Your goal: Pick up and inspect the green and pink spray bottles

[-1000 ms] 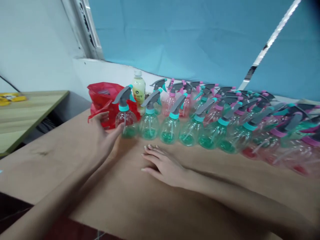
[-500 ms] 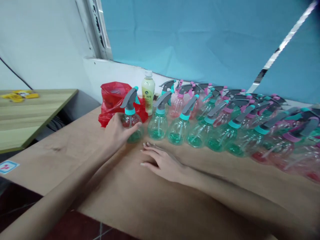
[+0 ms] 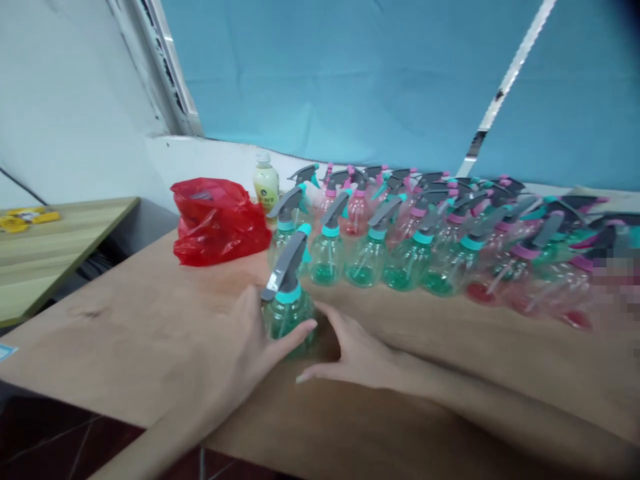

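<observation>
A clear green spray bottle with a grey trigger and teal collar stands on the brown table, in front of the others. My left hand wraps round its left side, thumb across the front. On the bottle's right, my right hand is cupped against the base with its fingers curled. Behind stands a long row of spray bottles, teal-collared and pink-collared, running to the right.
A crumpled red plastic bag lies at the back left of the table. A pale yellow drink bottle stands behind it by the white sill. A wooden desk is to the left, across a gap.
My left hand closed on the leftmost bottle and drew it out of the row toward me. My right hand went from lying flat to cupping the bottle's right side.
</observation>
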`<state>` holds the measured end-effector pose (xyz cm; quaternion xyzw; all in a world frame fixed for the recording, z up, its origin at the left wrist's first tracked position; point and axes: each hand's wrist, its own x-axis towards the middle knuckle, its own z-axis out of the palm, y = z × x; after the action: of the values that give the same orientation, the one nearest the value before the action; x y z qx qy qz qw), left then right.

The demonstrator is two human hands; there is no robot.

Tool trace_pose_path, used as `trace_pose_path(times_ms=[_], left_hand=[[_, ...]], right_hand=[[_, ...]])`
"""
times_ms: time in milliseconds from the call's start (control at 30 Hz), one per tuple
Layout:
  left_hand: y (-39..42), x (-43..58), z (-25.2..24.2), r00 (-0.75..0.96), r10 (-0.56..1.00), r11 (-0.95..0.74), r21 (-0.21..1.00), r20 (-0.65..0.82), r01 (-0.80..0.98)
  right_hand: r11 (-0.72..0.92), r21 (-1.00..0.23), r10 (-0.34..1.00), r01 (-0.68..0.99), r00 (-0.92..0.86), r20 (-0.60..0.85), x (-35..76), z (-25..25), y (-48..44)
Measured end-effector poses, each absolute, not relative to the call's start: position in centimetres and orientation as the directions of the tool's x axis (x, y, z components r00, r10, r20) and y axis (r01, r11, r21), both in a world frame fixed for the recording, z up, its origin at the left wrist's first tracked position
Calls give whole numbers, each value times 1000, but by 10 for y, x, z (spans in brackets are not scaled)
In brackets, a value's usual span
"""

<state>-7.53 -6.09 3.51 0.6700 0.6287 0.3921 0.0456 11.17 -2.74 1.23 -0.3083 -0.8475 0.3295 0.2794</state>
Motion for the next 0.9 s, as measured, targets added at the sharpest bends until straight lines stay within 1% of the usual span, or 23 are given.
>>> trace_pose_path(times_ms=[100, 233, 433, 533, 600, 733, 800, 900], left_hand=[[-58, -44, 33, -31, 905, -219, 525, 425, 822], [-52, -2, 35, 92, 942, -267, 553, 324, 789], [-36, 54, 42, 231, 941, -333, 560, 247, 759], [-27, 78, 45, 314, 927, -373, 584, 204, 721], [-20, 93, 48, 370, 905, -418, 612, 212, 671], [-4, 120, 62, 409, 847, -517, 710, 341, 478], [4, 132, 69, 392, 845, -513, 757, 363, 406], [13, 146, 77, 407, 850, -486, 797, 335, 359]], right_hand=[[568, -765, 739, 302, -595, 314, 138, 14, -29], [531, -784, 791, 321, -520, 322, 179, 9, -28], [497, -813, 830, 302, -438, 344, 238, 12, -28], [481, -813, 848, 327, -410, 336, 261, 12, -27], [476, -806, 853, 352, -407, 326, 274, 12, -25], [466, -782, 863, 415, -410, 297, 291, 11, -22], [468, -768, 864, 436, -408, 295, 297, 12, -20], [506, -755, 848, 416, -402, 347, 304, 14, -18]])
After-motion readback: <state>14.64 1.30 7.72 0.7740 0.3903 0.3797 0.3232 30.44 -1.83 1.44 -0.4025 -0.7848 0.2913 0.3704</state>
